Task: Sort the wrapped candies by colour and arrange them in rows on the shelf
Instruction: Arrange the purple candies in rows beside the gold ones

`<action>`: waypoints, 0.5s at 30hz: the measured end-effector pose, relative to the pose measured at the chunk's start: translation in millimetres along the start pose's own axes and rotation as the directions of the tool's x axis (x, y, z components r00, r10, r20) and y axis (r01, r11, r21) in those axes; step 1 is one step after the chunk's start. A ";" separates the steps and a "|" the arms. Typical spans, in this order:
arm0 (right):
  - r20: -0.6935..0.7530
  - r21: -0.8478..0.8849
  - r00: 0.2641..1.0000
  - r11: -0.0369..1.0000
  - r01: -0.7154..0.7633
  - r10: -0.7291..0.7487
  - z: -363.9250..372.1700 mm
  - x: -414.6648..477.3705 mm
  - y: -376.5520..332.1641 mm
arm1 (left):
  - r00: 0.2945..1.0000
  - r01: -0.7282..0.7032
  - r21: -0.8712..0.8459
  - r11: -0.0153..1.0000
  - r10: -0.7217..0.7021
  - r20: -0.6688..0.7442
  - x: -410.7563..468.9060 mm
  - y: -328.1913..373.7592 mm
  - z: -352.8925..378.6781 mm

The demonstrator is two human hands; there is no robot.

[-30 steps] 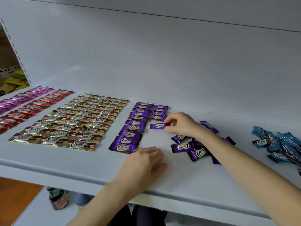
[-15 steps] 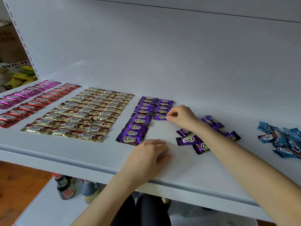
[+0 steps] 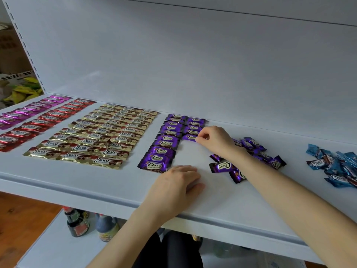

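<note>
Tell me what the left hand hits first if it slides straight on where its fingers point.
Probably the loose purple Choco candies, nearest one first: the left hand points its fingers rightward over bare shelf toward that pile. The exact heading is unclear.

Light: soft, even light is washing over the white shelf (image 3: 222, 200).
Glare: the gold wrappers (image 3: 100, 136) are glinting at 9 o'clock.
Shadows: the space below the shelf is sitting dim at 6 o'clock.
Distortion: straight edges are bowing near the frame's rim.

Bare forearms, left hand (image 3: 176, 183), right hand (image 3: 215, 141); dark trousers (image 3: 173, 250).
</note>
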State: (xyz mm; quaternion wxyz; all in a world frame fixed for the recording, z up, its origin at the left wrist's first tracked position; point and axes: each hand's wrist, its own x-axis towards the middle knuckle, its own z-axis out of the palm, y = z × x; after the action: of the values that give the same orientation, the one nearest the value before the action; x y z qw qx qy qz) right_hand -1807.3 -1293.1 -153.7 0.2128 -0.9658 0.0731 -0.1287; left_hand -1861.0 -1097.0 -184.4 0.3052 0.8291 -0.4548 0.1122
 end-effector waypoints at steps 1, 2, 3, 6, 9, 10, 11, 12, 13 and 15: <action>-0.002 0.000 1.000 1.000 0.002 -0.002 0.0 -0.1 -0.2 | 1.000 0.002 -0.001 1.000 -0.002 0.004 0.0 0.6 -0.4; -0.004 0.002 1.000 1.000 0.001 -0.001 -0.1 0.0 -0.2 | 1.000 0.005 -0.002 1.000 -0.005 0.003 0.1 1.2 -0.8; -0.004 0.006 1.000 1.000 0.001 -0.001 -0.1 0.3 0.0 | 1.000 0.009 -0.004 1.000 -0.009 0.004 0.1 1.7 -1.4; -0.001 0.012 1.000 1.000 -0.008 0.008 1.0 0.8 1.1 | 1.000 0.015 -0.006 1.000 -0.015 0.023 -0.3 3.3 -2.8; -0.015 0.034 1.000 0.999 -0.017 0.018 -1.4 0.5 0.7 | 0.999 0.018 -0.017 1.000 -0.018 0.038 -0.5 3.7 -3.5; -0.021 0.041 1.000 0.999 -0.016 0.017 -3.8 0.1 1.5 | 0.999 0.020 -0.014 1.000 -0.019 0.033 -0.2 3.5 -3.5; -0.030 0.043 0.999 0.999 -0.012 0.013 -6.9 -0.5 3.6 | 0.999 0.022 -0.009 1.000 -0.022 0.030 -0.1 3.3 -3.6; -0.040 0.036 0.999 0.999 -0.010 0.012 -10.4 -1.7 6.7 | 0.999 0.025 -0.002 1.000 -0.025 0.035 0.0 3.4 -3.8; -0.051 0.018 0.999 1.000 -0.013 0.014 -14.1 -3.4 10.5 | 0.999 0.024 0.009 1.000 -0.024 0.045 -0.4 4.1 -4.3; -0.061 -0.009 0.998 1.000 -0.024 0.023 -20.0 -6.3 20.2 | 0.997 0.019 0.016 1.000 -0.020 0.076 -1.3 5.9 -5.5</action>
State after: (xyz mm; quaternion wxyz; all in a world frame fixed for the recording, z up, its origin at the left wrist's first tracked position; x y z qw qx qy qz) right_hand -1820.7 -1317.8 -146.2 0.2073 -0.9615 0.0916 -0.1553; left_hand -1866.0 -1095.1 -178.3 0.2824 0.8394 -0.4573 0.0809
